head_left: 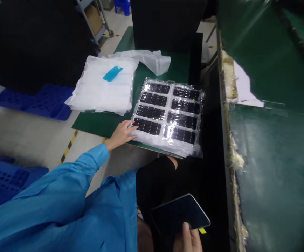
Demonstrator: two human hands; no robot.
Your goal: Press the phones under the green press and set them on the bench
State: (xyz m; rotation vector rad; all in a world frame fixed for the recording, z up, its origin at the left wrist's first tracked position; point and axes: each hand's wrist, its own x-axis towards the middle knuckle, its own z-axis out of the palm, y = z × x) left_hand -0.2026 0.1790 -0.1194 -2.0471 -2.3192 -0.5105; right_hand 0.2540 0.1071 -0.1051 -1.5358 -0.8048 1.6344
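My left hand rests at the near left corner of a clear plastic tray, its fingers stretched out and touching the edge. Dark rectangular panels lie in two columns of pockets in this tray, with white sheet showing between and below them. Low at the bottom of the view, my right hand grips a dark glass panel with a thin pale rim and rounded corners. The thumb lies on its face, and a small yellow tab sticks out at its edge.
A stack of white sheets with a blue film piece on top lies left of the tray on a green board. A green workbench with a worn edge runs along the right. Blue pallets and a wheeled cart stand on the floor.
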